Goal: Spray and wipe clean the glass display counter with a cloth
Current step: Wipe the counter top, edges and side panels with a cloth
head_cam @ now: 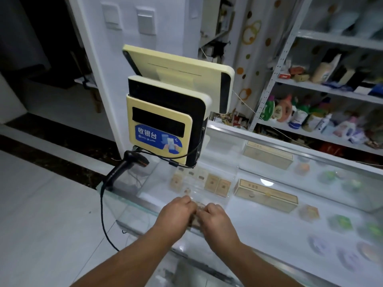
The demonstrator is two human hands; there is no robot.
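Note:
The glass display counter (259,230) runs from the lower middle to the right, with boxes and round packs showing through its top. My left hand (178,212) and my right hand (216,219) rest close together on the glass near its front left corner. Both have their fingers curled. Between them they pinch a small crumpled greyish-brown cloth (196,214), mostly hidden by the fingers and blurred. No spray bottle shows on the counter.
A yellow-and-black cashier terminal (165,112) stands at the counter's far left end. Beside it a black barcode scanner (124,168) trails its cable over the left edge. Metal shelves (310,92) with bottles stand behind. Tan boxes (265,195) lie under the glass.

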